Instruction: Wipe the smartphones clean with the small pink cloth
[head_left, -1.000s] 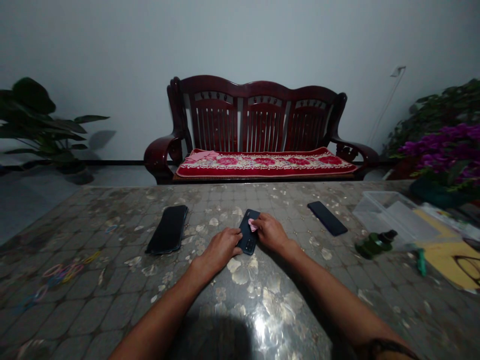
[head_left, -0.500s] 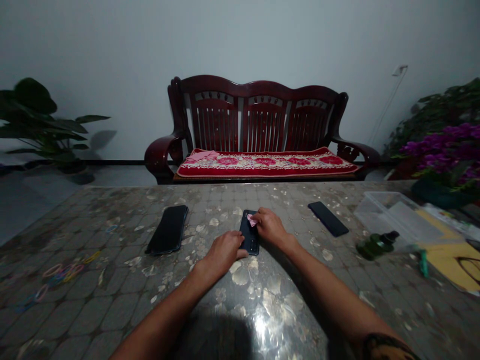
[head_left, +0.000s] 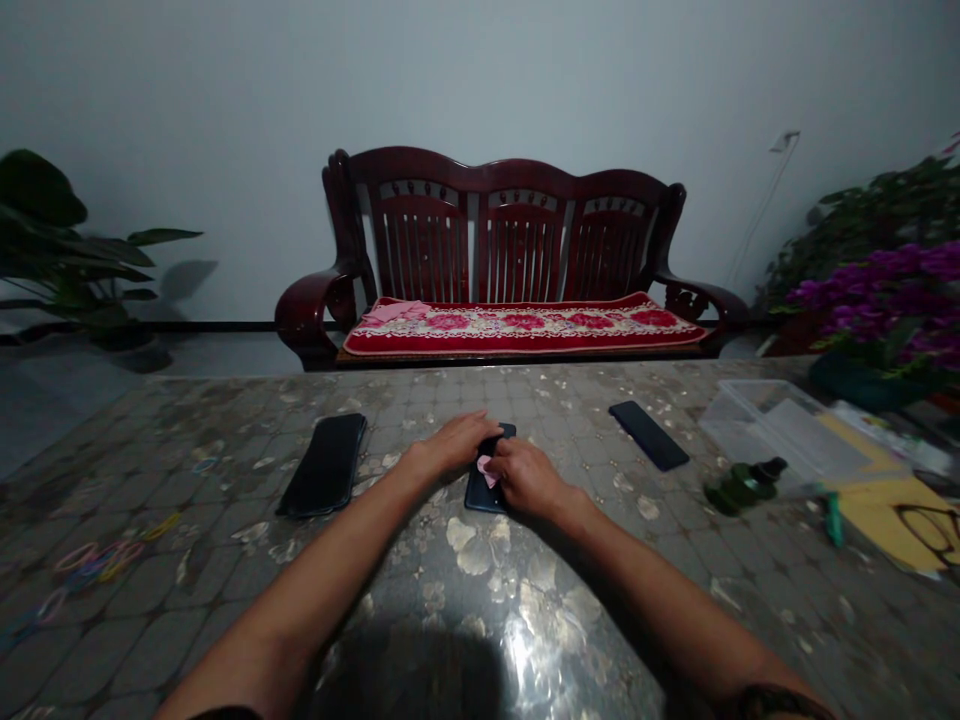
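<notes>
A dark phone (head_left: 480,494) lies face down in the middle of the patterned table (head_left: 480,600). My left hand (head_left: 450,445) rests on the phone's far end, fingers laid flat over it. My right hand (head_left: 525,478) is pinched on a small pink cloth (head_left: 486,468) and presses it against the phone's near half. Two more dark phones lie apart: a phone on the left (head_left: 322,478) and a phone on the right (head_left: 649,449).
A clear plastic box (head_left: 780,430), a small green bottle (head_left: 739,487), yellow paper and glasses (head_left: 930,525) are at the right. Coloured rubber bands (head_left: 97,560) are scattered at the left. A red wooden bench (head_left: 510,270) stands beyond the table, with plants at both sides.
My left hand has moved from the phone's near end to its far end. My right hand with the pink cloth has slid from the far end toward me.
</notes>
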